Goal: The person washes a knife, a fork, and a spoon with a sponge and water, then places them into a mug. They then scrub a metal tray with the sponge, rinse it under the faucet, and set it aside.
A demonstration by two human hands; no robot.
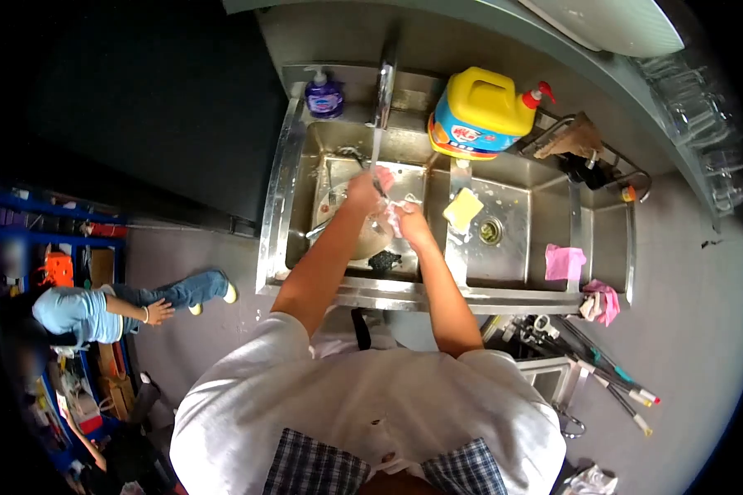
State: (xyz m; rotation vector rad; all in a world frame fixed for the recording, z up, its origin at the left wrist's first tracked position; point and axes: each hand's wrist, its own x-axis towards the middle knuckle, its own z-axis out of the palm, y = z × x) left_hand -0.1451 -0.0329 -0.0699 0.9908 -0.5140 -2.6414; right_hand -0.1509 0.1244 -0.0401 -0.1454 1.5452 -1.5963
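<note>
Both hands are over the left basin (304, 177) of a steel double sink. My left hand (366, 190) is closed around a slim, dark-handled utensil (357, 158), under the stream from the faucet (385, 87). Close beside it, my right hand (411, 223) grips a wet, soapy pinkish cloth (395, 216) that meets the utensil's lower end. What kind of utensil it is, I cannot tell. Below the hands lies a round bowl (370, 241), partly hidden by the left forearm. A black scrubber (385, 261) rests near the basin's front.
A yellow sponge (463, 209) sits on the divider beside the right basin (512, 252). Behind stand a large yellow detergent jug (483, 111) and a purple soap bottle (324, 97). Pink cloths (564, 262) hang at the right. A person (82, 313) is at the left shelves.
</note>
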